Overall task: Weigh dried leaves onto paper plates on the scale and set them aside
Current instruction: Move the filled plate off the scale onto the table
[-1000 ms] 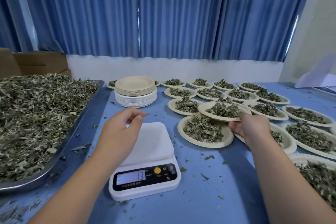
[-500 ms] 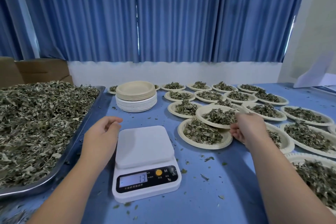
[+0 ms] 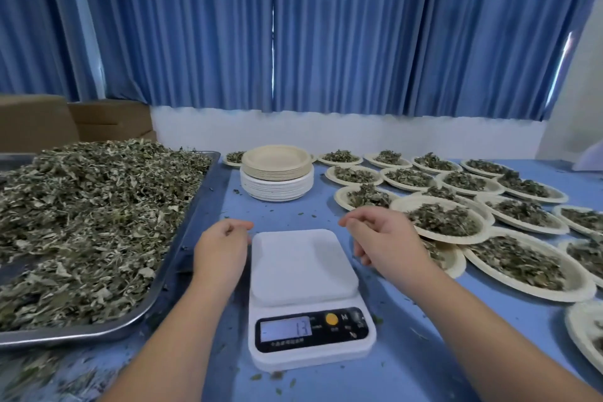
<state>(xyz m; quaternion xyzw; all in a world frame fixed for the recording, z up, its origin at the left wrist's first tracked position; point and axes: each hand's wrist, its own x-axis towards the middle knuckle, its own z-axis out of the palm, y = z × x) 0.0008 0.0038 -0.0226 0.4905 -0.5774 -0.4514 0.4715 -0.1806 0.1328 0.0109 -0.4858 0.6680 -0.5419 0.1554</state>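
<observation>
One metal tray (image 3: 81,334) heaped with dried leaves (image 3: 91,212) sits leftmost. Next, the left hand (image 3: 222,248), fingers loosely curled and empty, flanks the scale (image 3: 303,284) reading 13; empty paper plates (image 3: 276,184) stack behind. Then the right hand (image 3: 385,238), likewise empty, hovers beside leaf-filled plates (image 3: 455,240).

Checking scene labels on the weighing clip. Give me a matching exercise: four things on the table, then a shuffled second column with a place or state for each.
Things
1. scale platform
2. stack of paper plates
3. metal tray
4. filled plates

Place or state
A. heaped with loose dried leaves, at the left
B. spread out at the right, a portion of leaves on each
C. bare, nothing on it
D. empty, behind the scale platform

Pairs: 1-C, 2-D, 3-A, 4-B
</observation>
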